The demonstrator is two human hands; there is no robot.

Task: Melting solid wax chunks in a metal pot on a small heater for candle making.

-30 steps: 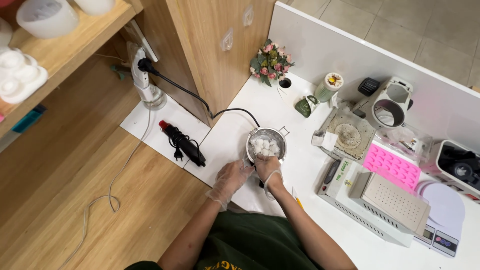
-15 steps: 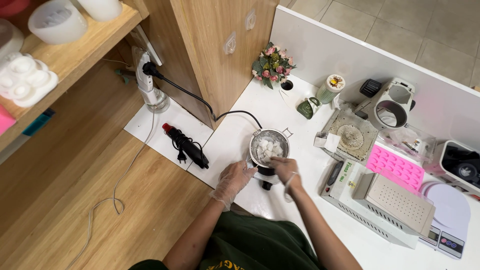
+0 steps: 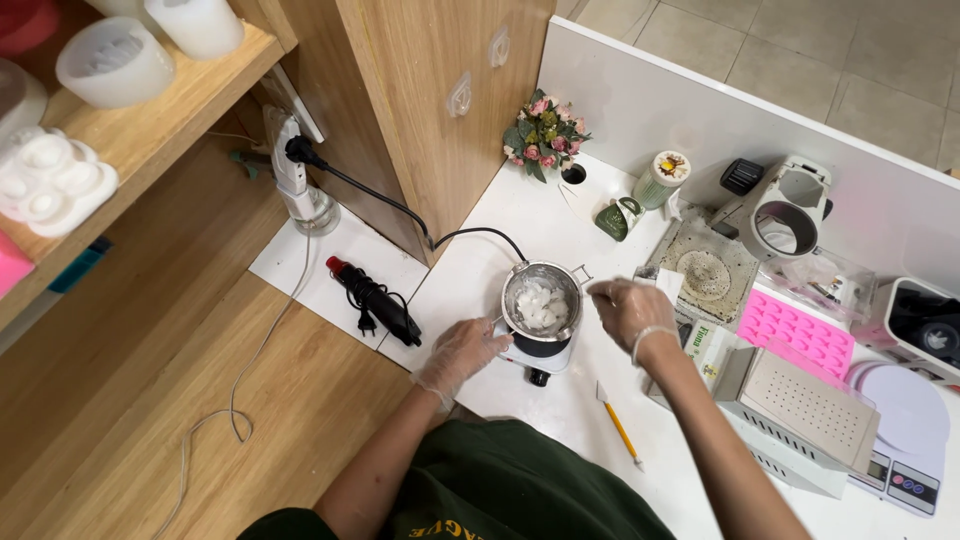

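White worktop (image 3: 560,225) runs across the centre and right of the frame. On it, centre frame: a small hotplate (image 3: 541,350) carrying a metal pot (image 3: 541,298). Pot holds white solid chunks (image 3: 538,305), unmelted as far as I can tell, so melting looks barely begun. Left hand (image 3: 462,355), gloved, fingers loosely spread, touches the hotplate's left edge. Right hand (image 3: 630,308), gloved, fingers curled, grips nothing visible, just right of the pot rim. Yellow pencil (image 3: 622,430) lies below.
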